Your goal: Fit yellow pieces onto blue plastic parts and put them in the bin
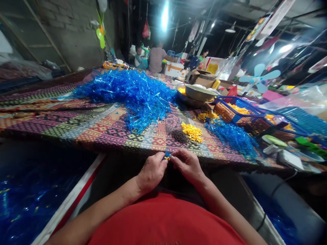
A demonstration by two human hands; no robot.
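Note:
Near the table's front edge, my left hand (152,171) is closed with thumb and fingers on a small blue plastic piece (167,153) that has a yellow part (167,158) on it. My right hand (188,165) is just to the right, thumb and fingertips brought together close to that piece; whatever is pinched there is too small to make out. Beyond the hands, a pile of small yellow plastic parts (192,132) lies against a pile of tiny dark pieces (179,136). A large heap of clear blue plastic pieces (133,90) covers the cloth behind.
A patterned cloth (102,131) covers the table. Right of centre are a smaller blue heap (231,136), stacked metal bowls (199,93) and blue baskets (238,117) with yellow parts. A fan (260,78) and a white box-shaped device (291,160) stand at right. People (156,58) sit behind.

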